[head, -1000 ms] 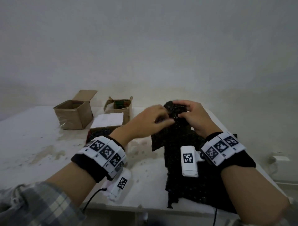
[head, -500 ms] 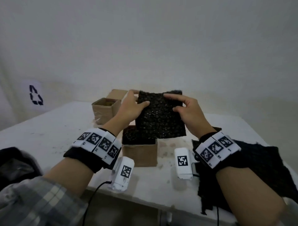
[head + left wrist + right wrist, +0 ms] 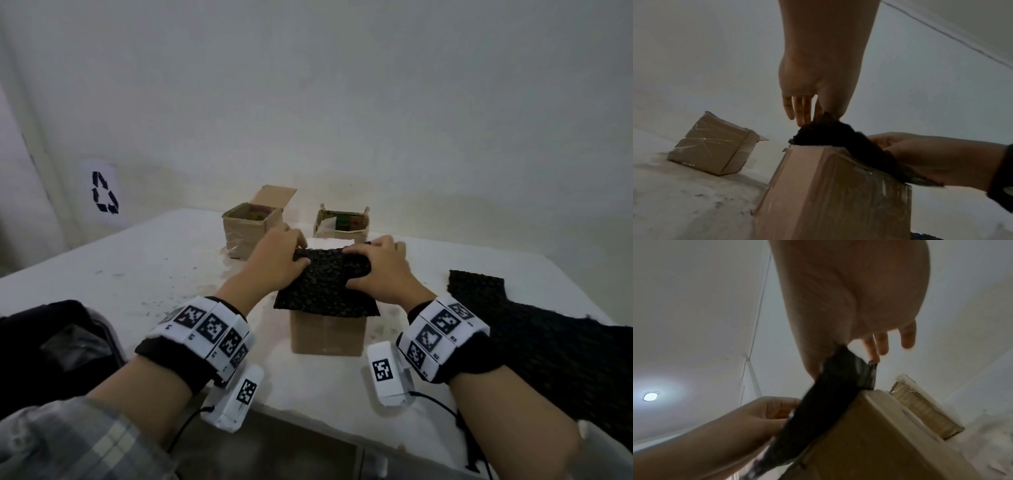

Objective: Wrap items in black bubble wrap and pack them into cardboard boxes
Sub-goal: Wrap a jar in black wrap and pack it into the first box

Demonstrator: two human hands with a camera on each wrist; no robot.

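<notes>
A flat bundle of black bubble wrap [image 3: 325, 291] lies tilted across the open top of a brown cardboard box [image 3: 327, 334] at the table's middle. My left hand [image 3: 291, 257] pinches its far left edge, thumb on top and fingers behind. My right hand [image 3: 363, 260] grips the far right edge with fingers curled over it. In the left wrist view the left hand [image 3: 803, 112] meets the bubble wrap [image 3: 830, 133] above the box [image 3: 828, 186]. In the right wrist view the bubble wrap [image 3: 828, 394] hangs over the box [image 3: 890, 434] rim. What the wrap holds is hidden.
An open taped box [image 3: 251, 229] and a second box with coloured items [image 3: 342, 224] stand at the back of the white table [image 3: 137, 274]. A loose sheet of black bubble wrap [image 3: 531, 335] covers the right side. A dark bag [image 3: 51, 342] sits at the left edge.
Both hands carried the black bundle left from the loose sheet, held it up above the box, then lowered it onto the box's open top. The view swung left.
</notes>
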